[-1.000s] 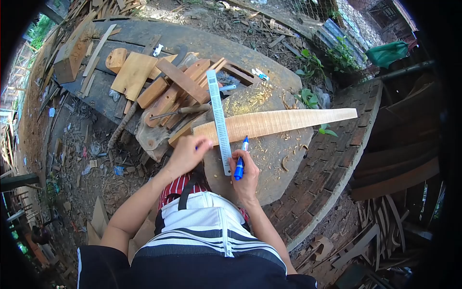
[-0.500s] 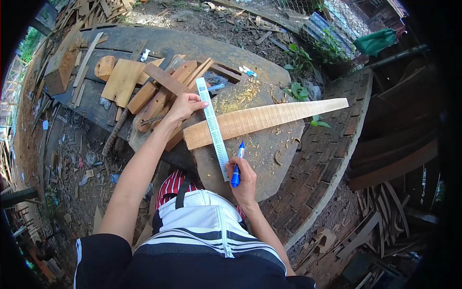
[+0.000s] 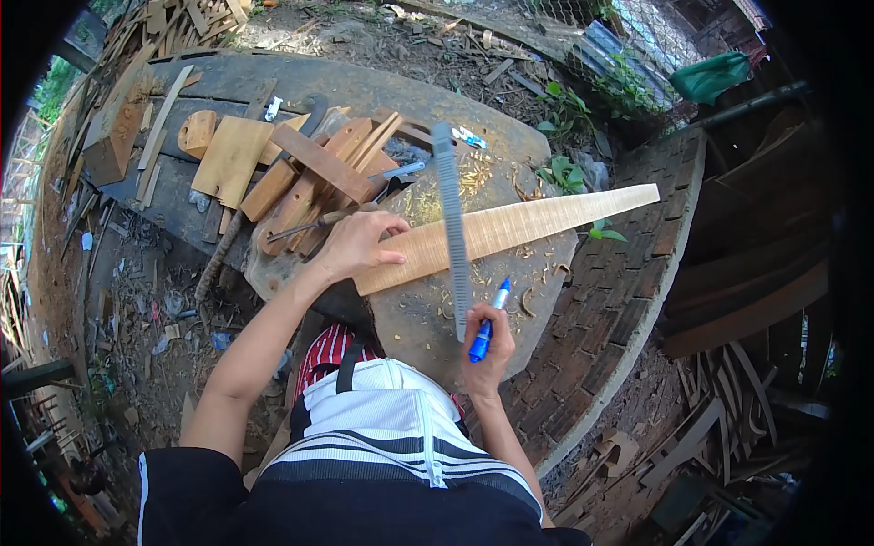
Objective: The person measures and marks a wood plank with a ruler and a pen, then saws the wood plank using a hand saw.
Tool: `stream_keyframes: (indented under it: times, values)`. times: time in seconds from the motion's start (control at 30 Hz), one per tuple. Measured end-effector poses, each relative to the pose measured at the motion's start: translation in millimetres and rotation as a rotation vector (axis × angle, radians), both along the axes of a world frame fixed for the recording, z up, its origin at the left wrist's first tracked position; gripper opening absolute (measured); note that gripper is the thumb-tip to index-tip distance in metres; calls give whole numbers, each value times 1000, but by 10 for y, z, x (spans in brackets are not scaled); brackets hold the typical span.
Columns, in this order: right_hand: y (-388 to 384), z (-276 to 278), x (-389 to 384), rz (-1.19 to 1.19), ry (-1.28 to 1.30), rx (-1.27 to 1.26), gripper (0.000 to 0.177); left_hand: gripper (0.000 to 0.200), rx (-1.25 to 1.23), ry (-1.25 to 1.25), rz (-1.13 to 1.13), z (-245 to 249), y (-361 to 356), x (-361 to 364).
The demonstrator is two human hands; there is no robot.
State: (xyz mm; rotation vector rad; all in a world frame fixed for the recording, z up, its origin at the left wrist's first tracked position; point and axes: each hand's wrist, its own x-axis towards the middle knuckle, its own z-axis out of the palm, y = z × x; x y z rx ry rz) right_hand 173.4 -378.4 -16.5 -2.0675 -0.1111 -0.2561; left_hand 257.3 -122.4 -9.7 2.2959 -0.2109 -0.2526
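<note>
A long tapered board (image 3: 537, 218) lies across a worn work surface (image 3: 410, 318), its wide end to the left. My left hand (image 3: 360, 244) rests at that wide end, thumb on the board and fingers bent around its edge. In my right hand (image 3: 489, 346) is a blue marker (image 3: 481, 341), its tip pointing up and away. The same hand also holds the lower end of a metal ruler (image 3: 452, 218), which crosses over the board and looks blurred.
Left of the board is a pile of wooden tools and blocks (image 3: 314, 173). Wood shavings (image 3: 473, 173) and a blue-white object (image 3: 469, 137) lie beyond it. A curved brick ledge (image 3: 605, 300) runs along the right.
My left hand has let go of the ruler and come down onto the board's wide end. My right hand has moved right with the marker and ruler.
</note>
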Motion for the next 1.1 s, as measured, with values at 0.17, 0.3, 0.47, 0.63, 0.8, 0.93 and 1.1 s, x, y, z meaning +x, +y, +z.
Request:
stream_keyframes:
  times: [0.17,0.3,0.47,0.63,0.8,0.93,1.1]
  values:
    - [-273,93,190,-117,-49,-47,10,38,297,-384,-44,246,-374,-492]
    - [-371,134,268,-190,-77,-12,9,30,275,-673,-109,170,-573,-730]
    - [-401,133,269,-189,-82,-2,10,25,239,-628,-113,124,-522,-737]
    - [-364,151,254,-197,-73,-15,9,25,182,-705,-132,87,-503,-735]
    - [-363,120,248,-189,-15,7,10,22,56,-515,22,64,-523,-720]
    - [-228,182,266,-134,-3,28,11,23,-229,-121,204,111,-295,-414]
    - [60,72,238,-10,41,119,11,22,-143,-29,237,-91,-52,-81]
